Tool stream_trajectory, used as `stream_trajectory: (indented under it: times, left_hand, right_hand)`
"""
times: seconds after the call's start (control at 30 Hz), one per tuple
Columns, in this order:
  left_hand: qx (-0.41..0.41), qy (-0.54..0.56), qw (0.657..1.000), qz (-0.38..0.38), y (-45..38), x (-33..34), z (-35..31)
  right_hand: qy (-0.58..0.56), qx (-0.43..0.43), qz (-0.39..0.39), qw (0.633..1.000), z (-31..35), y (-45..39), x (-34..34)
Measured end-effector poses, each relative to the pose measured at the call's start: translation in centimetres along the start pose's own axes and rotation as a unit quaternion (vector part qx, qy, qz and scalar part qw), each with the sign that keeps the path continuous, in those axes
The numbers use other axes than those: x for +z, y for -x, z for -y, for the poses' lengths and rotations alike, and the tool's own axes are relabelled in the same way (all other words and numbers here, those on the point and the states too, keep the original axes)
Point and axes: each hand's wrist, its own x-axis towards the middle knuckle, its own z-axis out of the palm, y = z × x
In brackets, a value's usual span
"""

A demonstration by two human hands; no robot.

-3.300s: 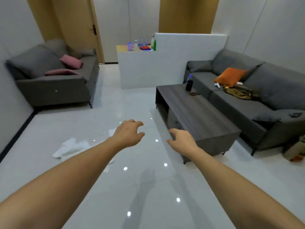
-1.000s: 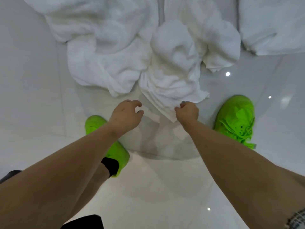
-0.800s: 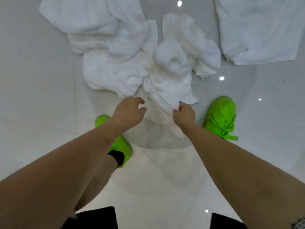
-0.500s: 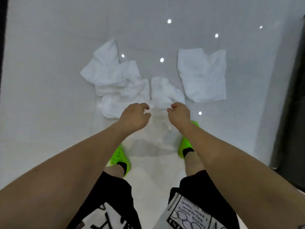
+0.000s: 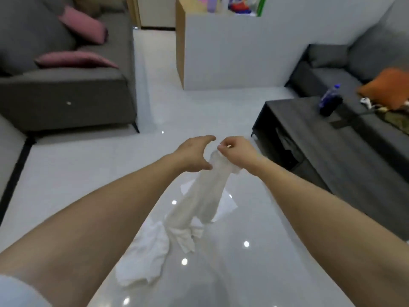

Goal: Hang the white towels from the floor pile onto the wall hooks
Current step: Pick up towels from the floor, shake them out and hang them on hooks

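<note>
A white towel (image 5: 200, 200) hangs in a long bunch from my right hand (image 5: 238, 150), which pinches its top edge at chest height. My left hand (image 5: 194, 155) is just left of the towel's top, fingers spread and curved, thumb near the cloth; no grip is visible. Below, more white towels (image 5: 146, 253) lie crumpled on the glossy floor, and another flat towel (image 5: 228, 203) shows behind the hanging one. No wall hooks are in view.
A dark coffee table (image 5: 327, 142) with a bottle (image 5: 329, 101) stands to the right, a grey sofa (image 5: 358, 69) behind it. Another grey sofa (image 5: 66, 94) with pink cushions is on the left. A white partition (image 5: 232, 52) stands ahead.
I have stood up and the view has swung from the floor to the room. My right hand has lifted one towel off the pile; it now hangs free.
</note>
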Motion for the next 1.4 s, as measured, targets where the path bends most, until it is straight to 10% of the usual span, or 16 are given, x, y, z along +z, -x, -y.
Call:
stream_trajectory:
  times: [0.37,0.67,1.07,1.4]
  left_hand:
    - [0.066,0.217,0.964,-0.137,-0.7,-1.2,-26.5]
    - [0.116,0.228,0.966,-0.021,-4.1,2.0,-41.4]
    - [0.224,0.213,0.945,0.11,-15.7,8.1,-55.7]
    - [0.157,0.207,0.962,-0.081,-32.3,6.2,-61.0]
  right_hand:
    - [-0.091,-0.1,-0.002,0.991,-5.5,11.6,-27.1]
    - [-0.283,-0.116,-0.128,0.943,-11.9,16.7,-37.5]
    - [-0.148,-0.063,-0.129,0.978,-23.6,14.4,-50.8]
    - [-0.05,0.025,-0.116,0.992,-32.1,4.6,-65.2]
